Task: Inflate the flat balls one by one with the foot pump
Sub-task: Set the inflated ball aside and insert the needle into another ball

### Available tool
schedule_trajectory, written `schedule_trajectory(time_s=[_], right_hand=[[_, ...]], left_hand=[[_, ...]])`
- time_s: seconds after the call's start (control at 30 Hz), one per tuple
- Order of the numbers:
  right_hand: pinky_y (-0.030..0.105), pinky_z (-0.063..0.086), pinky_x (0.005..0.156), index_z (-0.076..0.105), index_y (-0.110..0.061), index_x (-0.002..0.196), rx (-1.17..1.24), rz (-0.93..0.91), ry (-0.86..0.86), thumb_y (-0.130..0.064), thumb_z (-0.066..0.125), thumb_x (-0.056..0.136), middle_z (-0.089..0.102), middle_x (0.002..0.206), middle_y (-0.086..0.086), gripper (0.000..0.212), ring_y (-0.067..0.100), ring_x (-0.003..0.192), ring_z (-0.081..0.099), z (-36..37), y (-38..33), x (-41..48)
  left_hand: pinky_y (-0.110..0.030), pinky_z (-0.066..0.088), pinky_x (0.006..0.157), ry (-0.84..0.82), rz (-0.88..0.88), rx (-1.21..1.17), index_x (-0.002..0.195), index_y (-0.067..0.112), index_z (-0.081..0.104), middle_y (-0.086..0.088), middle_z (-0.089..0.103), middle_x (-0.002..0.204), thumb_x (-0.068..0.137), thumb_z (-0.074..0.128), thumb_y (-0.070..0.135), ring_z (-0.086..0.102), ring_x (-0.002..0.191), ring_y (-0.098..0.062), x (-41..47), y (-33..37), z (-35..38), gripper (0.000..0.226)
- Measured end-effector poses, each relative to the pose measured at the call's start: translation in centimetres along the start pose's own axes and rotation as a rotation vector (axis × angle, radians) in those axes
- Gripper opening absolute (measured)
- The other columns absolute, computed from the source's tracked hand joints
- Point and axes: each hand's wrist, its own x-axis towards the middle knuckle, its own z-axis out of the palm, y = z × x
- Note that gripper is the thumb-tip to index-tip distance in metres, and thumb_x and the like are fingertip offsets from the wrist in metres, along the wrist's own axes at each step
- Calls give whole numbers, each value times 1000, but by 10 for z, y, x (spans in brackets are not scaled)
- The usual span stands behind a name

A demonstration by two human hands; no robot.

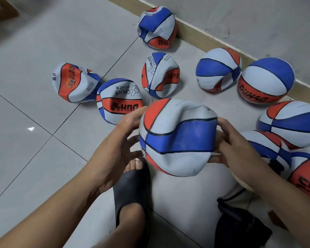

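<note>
I hold a dented, flat red, white and blue ball (177, 136) above the floor between both hands. My left hand (122, 140) touches its left side with spread fingers. My right hand (229, 142) grips its right edge, the fingers curled under it. Several more flat balls lie on the tiles beyond, such as one (160, 74) straight ahead and one (118, 101) to the left. A round, full ball (266, 80) sits by the wall. The black foot pump (238, 228) is at the bottom right, partly hidden by my right forearm, with its hose (231, 195) running up.
My foot in a black slipper (131, 192) rests on the tiles below the held ball. A wall with a tan skirting board (204, 39) runs along the right. More balls (292, 122) crowd the right edge. Open tile floor (25, 140) spreads to the left.
</note>
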Motion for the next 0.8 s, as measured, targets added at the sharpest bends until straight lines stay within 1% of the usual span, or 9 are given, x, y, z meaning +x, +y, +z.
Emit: schedule_trajectory(time_s=[0.07,0.2,0.27,0.37,0.5,0.6,0.67,0.73,0.8], right_hand=[[42,66,83,53,-38,142,2,27,58,-18,46,114,79,109,-3,34,16,98,76,0,-2,1],[32,59,62,46,-22,130,174,63,170,-29,55,111,74,111,1,23,17,86,70,0,-8,-2],[36,59,66,49,-14,124,239,40,153,-41,55,106,68,115,4,34,23,93,66,-1,-8,-5],[41,62,86,52,3,136,244,-4,64,-39,41,112,68,131,7,50,27,114,67,1,-9,-12],[41,60,101,49,-25,154,200,-54,-28,-39,51,110,68,144,0,46,23,133,66,6,-19,-17],[41,60,102,48,-38,151,59,-116,-47,-43,60,105,66,146,-4,48,21,133,66,6,-23,-19],[37,61,100,51,-36,149,-51,-133,-71,-42,62,107,67,143,-5,44,20,130,68,8,-25,-21],[34,62,98,53,-38,148,-134,-131,-82,-43,59,102,70,138,-7,47,17,124,71,9,-27,-22],[34,63,97,54,-43,147,-220,-137,-60,-47,58,101,72,133,-10,46,14,120,73,10,-29,-24]], left_hand=[[-70,42,112,1,-10,-89,148,39,59,6,62,149,108,52,41,56,139,-32,-4,-4,-1,41],[-70,49,109,29,-13,-73,152,40,55,-5,61,144,106,65,21,61,136,-27,0,-6,-4,51],[-67,52,108,19,-20,-93,152,41,55,-14,56,145,104,68,24,60,135,-32,2,-6,-5,52],[-51,53,94,7,-13,-80,149,37,59,-22,53,143,107,63,26,61,118,-33,4,-3,-6,43],[-45,48,88,76,-9,-110,139,31,67,-21,60,130,101,67,35,57,105,-22,6,-3,-10,39],[-43,45,90,150,-5,-125,134,23,69,-3,66,110,96,68,42,56,104,-19,8,-4,-10,42],[-48,48,99,194,-7,-112,133,14,65,-10,68,116,97,66,46,60,109,-24,9,-4,-10,48],[-58,49,111,235,-13,-124,134,6,59,-22,60,136,102,64,45,61,126,-36,9,-4,-10,50],[-63,47,114,247,-17,-125,136,4,58,-26,56,138,107,61,41,61,130,-35,9,-4,-12,47]])
